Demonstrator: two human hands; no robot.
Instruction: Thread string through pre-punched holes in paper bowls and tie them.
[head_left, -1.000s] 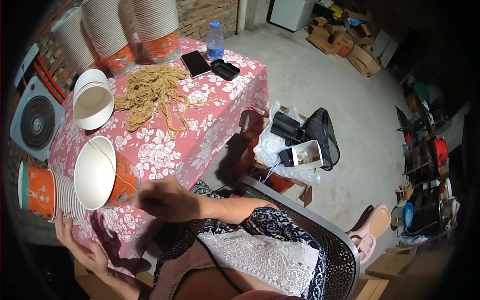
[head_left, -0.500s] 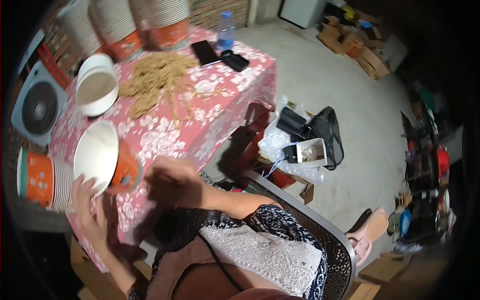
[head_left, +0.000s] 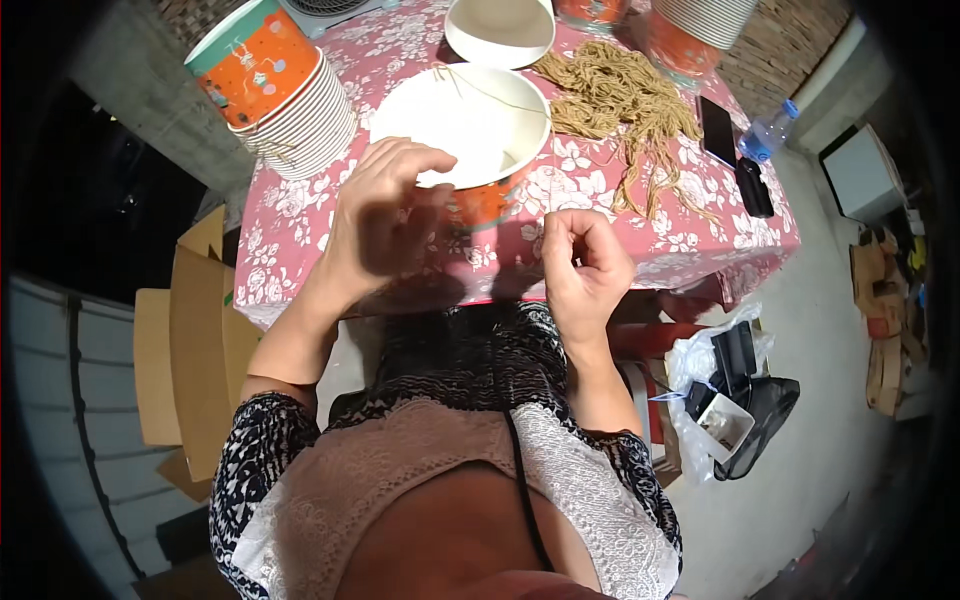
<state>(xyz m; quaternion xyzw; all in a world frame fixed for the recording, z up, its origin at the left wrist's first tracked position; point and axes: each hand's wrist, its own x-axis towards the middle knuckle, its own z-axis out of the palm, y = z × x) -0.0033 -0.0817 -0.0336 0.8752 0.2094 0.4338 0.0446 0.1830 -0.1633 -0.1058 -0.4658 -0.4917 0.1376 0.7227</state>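
A paper bucket [head_left: 440,105], white inside and orange outside, stands tilted at the table's near side with its mouth toward me. A thin tan strand of twine [head_left: 515,103] crosses its rim. My left hand [head_left: 378,215] is at the bucket's near left edge, its thumb and fingers apart; whether it touches the rim I cannot tell. To the right and nearer me, my right hand [head_left: 590,268] is closed in a pinch, thumb against forefinger. Anything between those fingertips is too small to make out. A loose heap of tan twine [head_left: 615,95] lies beyond the bucket on the right.
Stacked paper buckets [head_left: 300,125] lean at the table's left; another white-lined bucket [head_left: 500,35] lies behind. A phone [head_left: 716,130], a black case [head_left: 754,188] and a water bottle [head_left: 770,130] are at the right on the flowered tablecloth [head_left: 275,250]. Cardboard [head_left: 195,340] stands lower left.
The view has swung left, so the table now sits straight ahead. My left hand's fingers were on the bucket's rim before. My right hand, blurred earlier, now shows a clear pinch.
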